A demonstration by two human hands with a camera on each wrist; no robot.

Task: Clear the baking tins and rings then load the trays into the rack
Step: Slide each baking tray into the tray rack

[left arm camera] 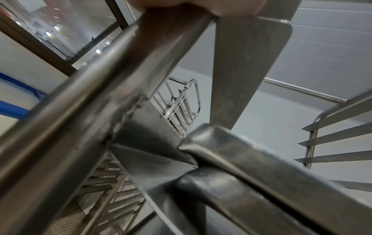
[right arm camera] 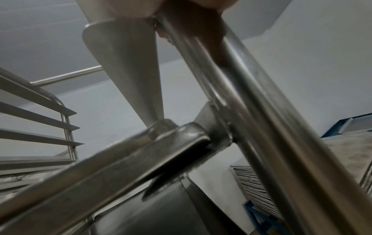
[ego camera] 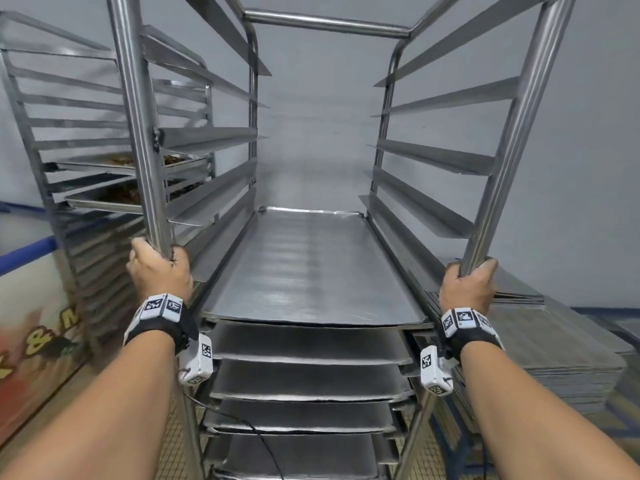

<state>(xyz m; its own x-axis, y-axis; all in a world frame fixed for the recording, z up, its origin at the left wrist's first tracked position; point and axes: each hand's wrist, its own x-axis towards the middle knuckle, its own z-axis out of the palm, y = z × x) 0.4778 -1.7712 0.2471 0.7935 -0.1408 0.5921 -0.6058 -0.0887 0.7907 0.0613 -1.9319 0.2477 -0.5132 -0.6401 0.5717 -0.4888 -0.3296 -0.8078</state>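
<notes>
1. Both hands hold the rack (ego camera: pixel 329 26) by its two front posts: the left hand (ego camera: pixel 159 271) is wrapped tight round the left post (ego camera: pixel 138 133), the right hand (ego camera: pixel 467 285) round the right post (ego camera: pixel 519 133).
2. Each grip sits at about the level of the top tray (ego camera: pixel 308 268), which lies flat on the side rails, pushed fully in between the posts.
3. Below it, more trays (ego camera: pixel 304 344) fill the lower rails one under another, their front edges lined up.
4. Upper rails (ego camera: pixel 433 157) on both sides carry nothing.
5. From the left wrist, fingers (left arm camera: pixel 201 6) close over the post at the top edge of the picture, with a rounded tray corner (left arm camera: pixel 201 139) just beneath.
6. From the right wrist, the fingers (right arm camera: pixel 193 4) show the same way, though blurred.
7. A second rack (ego camera: pixel 69 133) stands behind to the left; two of its trays hold something dark, possibly baked goods, too far off to tell.
8. A stack of flat trays (ego camera: pixel 554 341) sits low at the right, just beside the rack.
9. Grey wall (ego camera: pixel 311 133) stands behind.
</notes>
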